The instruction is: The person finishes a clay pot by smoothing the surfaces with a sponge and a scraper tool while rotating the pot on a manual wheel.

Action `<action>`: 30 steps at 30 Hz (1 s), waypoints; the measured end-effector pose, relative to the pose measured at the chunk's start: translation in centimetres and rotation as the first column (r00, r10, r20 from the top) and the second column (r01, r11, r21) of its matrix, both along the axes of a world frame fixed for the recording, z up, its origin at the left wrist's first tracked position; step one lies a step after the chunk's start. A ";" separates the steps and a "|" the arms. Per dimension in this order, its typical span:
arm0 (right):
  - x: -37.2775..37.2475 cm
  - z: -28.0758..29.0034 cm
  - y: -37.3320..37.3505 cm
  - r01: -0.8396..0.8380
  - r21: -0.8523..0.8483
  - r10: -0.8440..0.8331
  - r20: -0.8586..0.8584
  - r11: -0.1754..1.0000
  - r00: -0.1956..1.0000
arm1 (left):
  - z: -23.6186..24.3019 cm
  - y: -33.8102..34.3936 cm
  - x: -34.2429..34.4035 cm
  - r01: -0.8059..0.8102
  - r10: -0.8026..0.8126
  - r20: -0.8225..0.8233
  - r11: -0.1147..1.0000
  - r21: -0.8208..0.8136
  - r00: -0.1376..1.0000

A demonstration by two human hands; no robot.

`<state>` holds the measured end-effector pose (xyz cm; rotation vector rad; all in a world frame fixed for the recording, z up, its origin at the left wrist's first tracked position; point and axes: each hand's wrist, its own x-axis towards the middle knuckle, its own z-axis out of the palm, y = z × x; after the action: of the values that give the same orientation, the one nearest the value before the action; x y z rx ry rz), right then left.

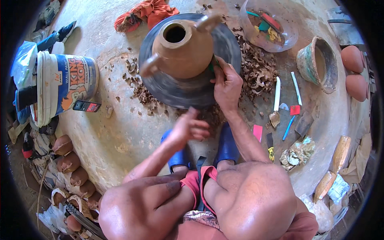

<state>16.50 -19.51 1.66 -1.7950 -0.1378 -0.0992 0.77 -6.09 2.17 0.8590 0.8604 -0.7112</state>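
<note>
Right hand (229, 83) leans in at the right flank of a round brown clay pot (183, 58) with a short open neck, its thumb and fingers pinched together on a small green tool (213, 65) held at the pot's lower wall. From this hand the pot lies just ahead and to the left; the fingers hide much of the tool, so whether its edge or a fingertip meets the clay cannot be told. Left hand (189, 129) is empty, fingers apart and blurred, near the front rim of a dark grey round wheel (176, 96). From there the pot is almost straight ahead, well apart, across the front part of the wheel.

The pot stands upright near the middle of the wheel, two stubby clay handles (208, 24) jutting from opposite sides, both smeared by motion, as is the streaked wheel surface. Curled brown clay shavings (256, 66) heap beside the wheel on the right, with smaller crumbs on its left. Beyond the heap sits a clear plastic bowl (276, 49) of coloured scraps. Nearer, to the right of the right forearm, lie two slim white strips (277, 95), a red square piece (295, 110) and a thin blue stick (288, 128).
</note>
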 end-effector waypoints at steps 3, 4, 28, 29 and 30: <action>0.5 -0.1 -0.6 0.037 -0.015 -0.037 0.045 0.999 0.998 | -0.6 6.3 3.7 -0.299 0.249 0.220 0.924 0.236 0.943; 0.3 -0.3 -0.8 0.039 -0.023 -0.038 0.065 0.999 0.997 | -1.5 9.2 4.8 -0.332 0.275 0.235 0.909 0.253 0.932; -1.0 -0.5 -0.1 0.016 -0.008 -0.016 0.032 1.000 0.999 | -2.1 -1.4 -0.7 0.021 -0.012 0.063 0.990 -0.138 0.998; -1.1 -0.3 0.1 0.009 -0.001 -0.008 0.030 1.000 1.000 | -1.1 -1.0 -0.5 0.013 -0.005 0.061 0.991 -0.132 0.998; -1.2 0.0 0.2 0.011 0.029 -0.011 0.022 1.000 1.000 | -0.5 -0.3 -0.4 -0.082 0.082 0.026 0.996 0.026 0.996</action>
<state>15.34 -19.28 1.63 -1.7665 -0.1415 -0.1283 0.40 -6.41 1.68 0.8505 0.8803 -0.6173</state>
